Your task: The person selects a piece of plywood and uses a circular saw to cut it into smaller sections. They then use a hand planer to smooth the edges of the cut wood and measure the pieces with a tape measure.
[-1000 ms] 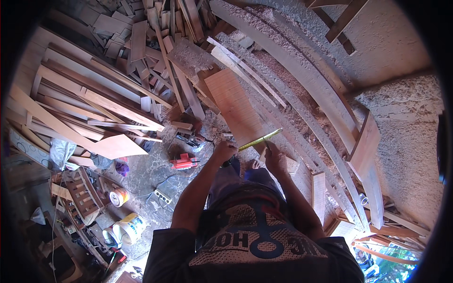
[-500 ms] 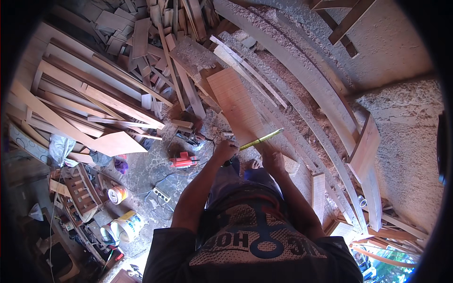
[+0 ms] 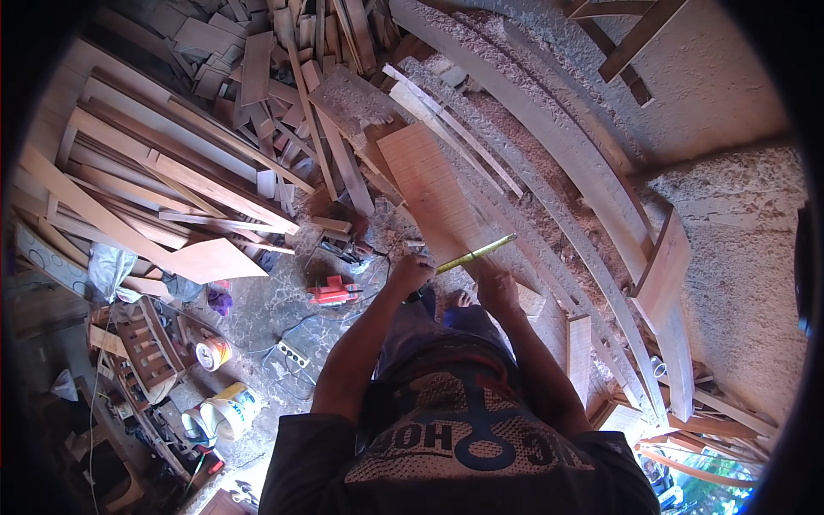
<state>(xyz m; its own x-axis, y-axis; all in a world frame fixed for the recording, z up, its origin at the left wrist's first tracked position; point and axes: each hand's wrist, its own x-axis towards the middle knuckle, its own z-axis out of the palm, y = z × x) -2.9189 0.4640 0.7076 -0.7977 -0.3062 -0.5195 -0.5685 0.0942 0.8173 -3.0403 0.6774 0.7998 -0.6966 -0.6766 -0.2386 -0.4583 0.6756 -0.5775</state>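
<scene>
A wide reddish-brown wooden board [image 3: 427, 184] lies slanting away from me on the bench. Across its near part runs the yellow blade of a tape measure [image 3: 477, 254], its far end reaching past the board's right edge. My left hand [image 3: 412, 275] is closed on the tape measure at the board's left edge; a dark part below the fingers may be its case. By the board's near end, just below the blade, my right hand [image 3: 499, 293] has its fingers bent together. Whatever they hold, if anything, is too small to make out.
Long curved timbers [image 3: 549, 112] sweep along the right, strewn with sawdust. At left are stacked planks [image 3: 172, 172] and a red power tool [image 3: 333, 292] on the floor. A power strip [image 3: 293, 354] with cables and a paint bucket [image 3: 236, 410] stand lower left. Offcuts [image 3: 210, 43] pile up behind.
</scene>
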